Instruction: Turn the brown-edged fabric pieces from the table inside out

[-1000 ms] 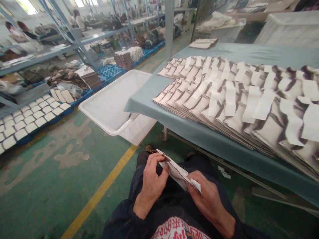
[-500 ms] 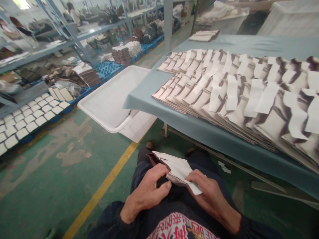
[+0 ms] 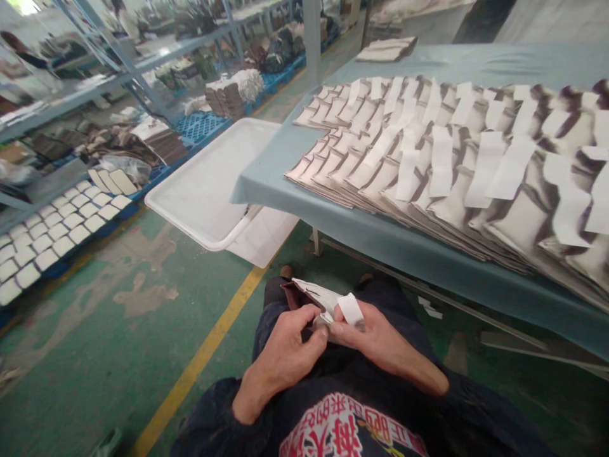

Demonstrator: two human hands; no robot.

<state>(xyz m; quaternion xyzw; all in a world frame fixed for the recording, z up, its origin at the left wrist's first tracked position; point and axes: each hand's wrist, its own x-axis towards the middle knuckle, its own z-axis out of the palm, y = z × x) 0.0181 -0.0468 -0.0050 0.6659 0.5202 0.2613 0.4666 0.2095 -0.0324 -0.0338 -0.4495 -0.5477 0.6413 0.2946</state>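
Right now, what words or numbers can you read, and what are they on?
"出来的好": red characters on the dark top.
Other characters there: too warped or blurred to read.
Fabric piece and white strip in the hands: no text I can make out.

- The person's right hand [image 3: 380,339] has moved in from the near end of the folded piece [image 3: 314,296], and its thumb is now close beside the left fingertips.
- The white strip [image 3: 351,310] has come up in a curl over the right fingers.
- The left hand [image 3: 285,349] has slid down from near the piece's far end, where it was a second ago.
- The surface [image 3: 261,181] appears higher in view.
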